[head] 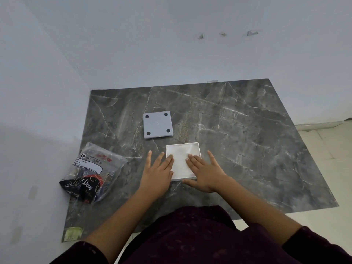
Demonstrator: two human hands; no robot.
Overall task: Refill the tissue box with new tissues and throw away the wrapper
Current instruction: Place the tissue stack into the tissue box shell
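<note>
A square white tissue box (pixel 182 149) lies open-side up in the middle of the dark marble table (pixel 247 149), with white tissues (pixel 181 162) inside. Both hands rest flat on the tissues: my left hand (pixel 158 172) over the box's left edge, my right hand (pixel 203 172) over its lower right part, fingers spread. The box's grey bottom plate (pixel 158 125), with black round feet at its corners, lies apart just behind the box. A crumpled clear plastic wrapper (pixel 93 172) with dark print and a white label lies at the table's left edge.
White walls close the table on the left and at the back. The table's right edge borders a pale tiled floor (pixel 327 149). A yellowish sticker (pixel 73 233) marks the near left corner.
</note>
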